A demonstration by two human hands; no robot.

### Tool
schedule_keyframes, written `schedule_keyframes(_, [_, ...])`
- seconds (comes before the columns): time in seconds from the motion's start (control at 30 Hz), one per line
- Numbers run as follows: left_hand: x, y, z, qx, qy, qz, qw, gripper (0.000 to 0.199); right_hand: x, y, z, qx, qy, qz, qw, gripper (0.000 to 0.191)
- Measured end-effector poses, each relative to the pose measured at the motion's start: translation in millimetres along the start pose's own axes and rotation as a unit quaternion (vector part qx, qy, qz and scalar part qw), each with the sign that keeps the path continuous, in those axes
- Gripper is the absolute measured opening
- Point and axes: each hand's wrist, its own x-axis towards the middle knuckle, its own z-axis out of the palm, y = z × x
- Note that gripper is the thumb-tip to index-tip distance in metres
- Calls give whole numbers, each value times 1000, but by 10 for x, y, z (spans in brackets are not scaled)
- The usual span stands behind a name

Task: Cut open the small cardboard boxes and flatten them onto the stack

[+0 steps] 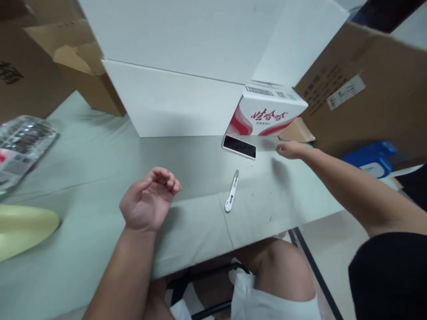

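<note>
The open, bare left hand point(148, 202) is left of the middle; the bare right hand point(287, 150) is on the right side, near the flat black-and-white phone point(239, 147). A thin white cutter point(232, 192) lies between the hands

At twelve o'clock there is a big white box point(173, 98), and at one o'clock a red-and-white box point(267, 118), which stands close beside it and has a barcode on its top. A brown carton point(376, 106) with a white label is at two o'clock, and the blue thing point(370, 159) is lower, at three. At ten o'clock one sees an open box point(96, 89), also brown. The shiny plastic pack point(26, 142) lies at nine, and slightly below it is the yellow thing point(26, 229), partly cut by the edge of view.
</note>
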Motion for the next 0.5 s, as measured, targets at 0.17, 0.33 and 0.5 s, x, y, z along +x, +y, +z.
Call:
schedule_keyframes(0.17, [-169, 199, -49, -57, 12, 31, 998, 22, -678, -1206, -352, -28, -137, -162, 977, 19])
schedule_keyframes(0.33, [-231, 431, -203, -84, 37, 74, 993, 19, -1144, -2682, -666, -74, 4, -386, 920, 29])
schedule_keyframes(0.5, [-188, 515, -307, -118, 75, 81, 987, 20, -1006, -4061, -1088, 1, 205, -509, 836, 40])
